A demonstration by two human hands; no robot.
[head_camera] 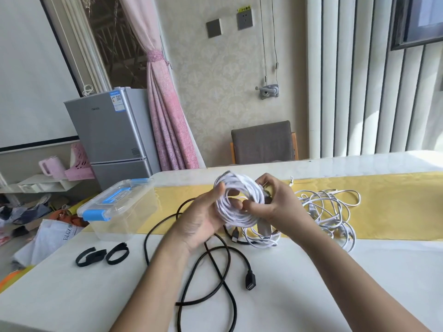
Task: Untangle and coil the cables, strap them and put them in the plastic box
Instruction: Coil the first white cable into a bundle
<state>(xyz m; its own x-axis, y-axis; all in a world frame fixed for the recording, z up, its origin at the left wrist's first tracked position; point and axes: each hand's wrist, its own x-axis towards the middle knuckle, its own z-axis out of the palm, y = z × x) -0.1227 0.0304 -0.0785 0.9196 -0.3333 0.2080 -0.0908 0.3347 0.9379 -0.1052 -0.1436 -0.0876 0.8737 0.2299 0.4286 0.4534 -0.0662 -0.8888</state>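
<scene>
1. Both hands are up over the table. The left hand (203, 219) has its fingers curled through the middle of the white coil (237, 202), gripping its nine o'clock side. The right hand (275, 204) pinches the three o'clock edge, fingers curled tight.
2. First risk: I can't see a strap on it. Ease either grip and the loops would likely spring apart.
3. The straps (103, 254) lie at eight o'clock, well apart. Reaching for them leaves one hand holding alone, so the coil could slip.
4. Loose white loops lie under the coil at six o'clock, beside the black cable (250, 284). I can't tell if they're joined; if so, they could snag.
5. The box (117, 207), at nine o'clock, looks lidded and will need a free hand.
</scene>
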